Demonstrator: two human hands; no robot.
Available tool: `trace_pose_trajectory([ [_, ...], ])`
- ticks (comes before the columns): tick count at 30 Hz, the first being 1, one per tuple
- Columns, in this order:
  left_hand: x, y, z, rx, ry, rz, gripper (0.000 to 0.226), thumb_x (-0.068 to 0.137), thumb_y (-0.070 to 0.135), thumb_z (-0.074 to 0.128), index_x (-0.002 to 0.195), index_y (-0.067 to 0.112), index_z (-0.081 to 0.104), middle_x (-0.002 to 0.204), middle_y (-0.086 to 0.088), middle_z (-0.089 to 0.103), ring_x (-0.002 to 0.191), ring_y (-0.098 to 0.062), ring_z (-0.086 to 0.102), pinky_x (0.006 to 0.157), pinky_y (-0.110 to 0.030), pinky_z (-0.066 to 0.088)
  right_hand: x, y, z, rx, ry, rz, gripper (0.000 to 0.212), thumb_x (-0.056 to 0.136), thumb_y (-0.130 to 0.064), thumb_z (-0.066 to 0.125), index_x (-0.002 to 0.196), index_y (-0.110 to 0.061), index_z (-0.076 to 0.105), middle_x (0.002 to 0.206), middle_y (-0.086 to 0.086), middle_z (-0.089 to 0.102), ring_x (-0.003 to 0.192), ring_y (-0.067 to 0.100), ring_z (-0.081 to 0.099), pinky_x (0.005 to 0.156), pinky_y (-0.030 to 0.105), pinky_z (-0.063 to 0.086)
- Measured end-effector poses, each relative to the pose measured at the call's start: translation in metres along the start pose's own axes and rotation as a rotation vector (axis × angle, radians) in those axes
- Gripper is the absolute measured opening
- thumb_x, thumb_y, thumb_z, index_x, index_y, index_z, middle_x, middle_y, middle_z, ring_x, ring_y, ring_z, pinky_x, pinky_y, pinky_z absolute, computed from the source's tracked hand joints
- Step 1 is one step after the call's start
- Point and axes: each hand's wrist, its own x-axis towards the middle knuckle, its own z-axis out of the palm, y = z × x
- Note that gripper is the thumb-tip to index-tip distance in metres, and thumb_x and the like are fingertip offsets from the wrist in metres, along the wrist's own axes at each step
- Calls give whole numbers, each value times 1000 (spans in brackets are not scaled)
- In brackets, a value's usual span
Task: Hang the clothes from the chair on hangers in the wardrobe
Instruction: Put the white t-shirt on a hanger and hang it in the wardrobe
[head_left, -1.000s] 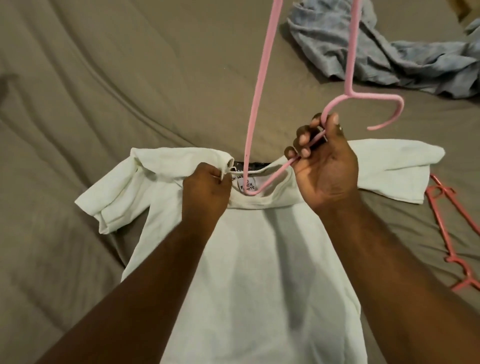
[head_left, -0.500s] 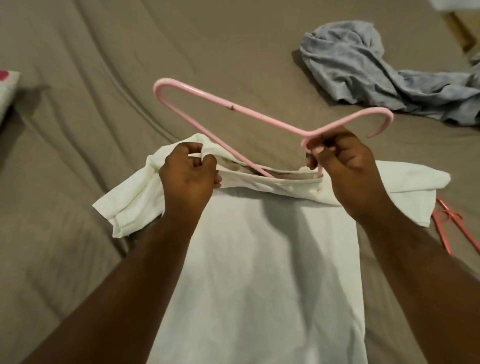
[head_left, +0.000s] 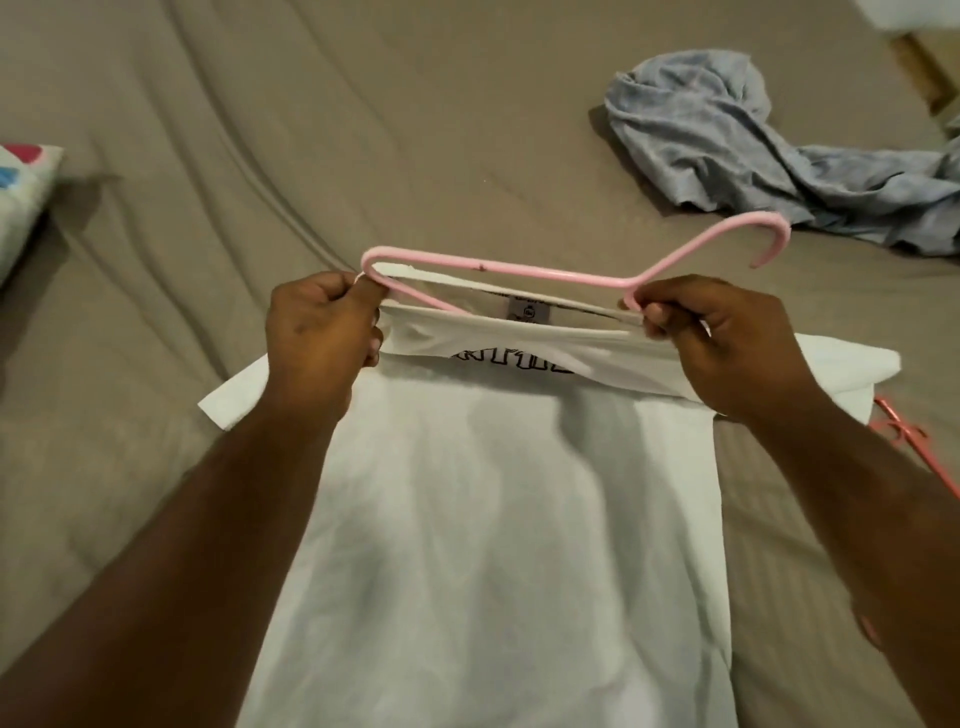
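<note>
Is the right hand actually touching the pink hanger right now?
Touching. The head view shows the right hand pinching the pink hanger at the base of its hook, with no gap, just above the collar of the white shirt.

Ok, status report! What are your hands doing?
Left hand grips white shirt collar. Right hand holds pink hanger, partly inside collar. Nothing in the way.
</note>
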Motion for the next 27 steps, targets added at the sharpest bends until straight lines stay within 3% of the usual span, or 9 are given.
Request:
trace_pose_trajectory([
  [4, -2, 11, -4, 67, 29, -35, 21, 84, 14, 70, 65, 10, 63, 50, -1, 44, 40, -16, 39, 50, -29, 39, -4, 4, 0, -79, -65, 42, 29, 94, 1, 58, 111, -13, 77, 100, -9, 70, 93, 8, 65, 94, 10, 46],
  [6, -7, 18, -7, 135, 51, 56, 25, 80, 17, 70, 59, 10, 61, 48, -6, 44, 41, -17, 41, 52, -30, 40, -8, 4, 4, -228, -97, 38, 35, 89, -5, 53, 109, -19, 78, 104, -6, 75, 93, 16, 70, 94, 37, 53],
  [8, -15, 23, -3, 317, 72, 235, 25, 79, 23, 68, 61, 6, 63, 51, -12, 47, 47, -15, 44, 56, -28, 41, -13, 4, 9, -413, -127, 25, 40, 86, -6, 53, 108, -27, 78, 107, -6, 77, 92, 25, 73, 85, 50, 50],
  [11, -31, 26, 11, 458, 37, 372, 27, 80, 29, 60, 62, 8, 60, 50, -3, 47, 50, -9, 42, 56, -23, 38, -16, -1, 16, -387, -177, 36, 35, 90, -15, 49, 107, -29, 77, 104, -5, 78, 90, 25, 74, 87, 52, 50],
  [15, -41, 23, 19, 523, 4, 368, 28, 83, 33, 57, 65, 11, 61, 47, 6, 47, 50, -12, 45, 58, -26, 41, -2, -18, 16, -205, -162, 137, 7, 95, -33, 65, 98, -38, 61, 74, -25, 65, 86, 8, 67, 100, 48, 41],
  [18, -54, 28, 18, 522, -19, 447, 29, 86, 32, 57, 69, 10, 62, 52, 0, 53, 54, -18, 49, 59, -29, 42, 9, -35, 27, -290, -151, 105, 9, 90, -47, 69, 87, -40, 63, 80, -17, 66, 91, 9, 65, 100, 45, 36],
  [21, -68, 32, 20, 516, -83, 473, 32, 85, 37, 58, 71, 9, 62, 59, -7, 57, 62, -24, 52, 57, -31, 42, 20, -47, 45, -292, -160, 119, 12, 91, -48, 67, 93, -36, 70, 88, -14, 70, 96, 10, 64, 97, 38, 29],
  [24, -69, 34, 13, 604, -175, 413, 44, 80, 54, 51, 69, 13, 61, 57, -2, 55, 59, -20, 52, 55, -31, 39, 26, -51, 51, -165, -155, 183, 11, 88, -45, 72, 90, -34, 72, 85, -13, 73, 91, 11, 67, 97, 40, 41],
  [27, -70, 44, 1, 673, -198, 400, 60, 88, 74, 48, 66, 21, 65, 55, 5, 55, 55, -13, 53, 56, -28, 36, 29, -56, 31, 69, -76, 228, 4, 87, -32, 77, 85, -28, 76, 81, -12, 75, 82, 6, 69, 84, 33, 53],
])
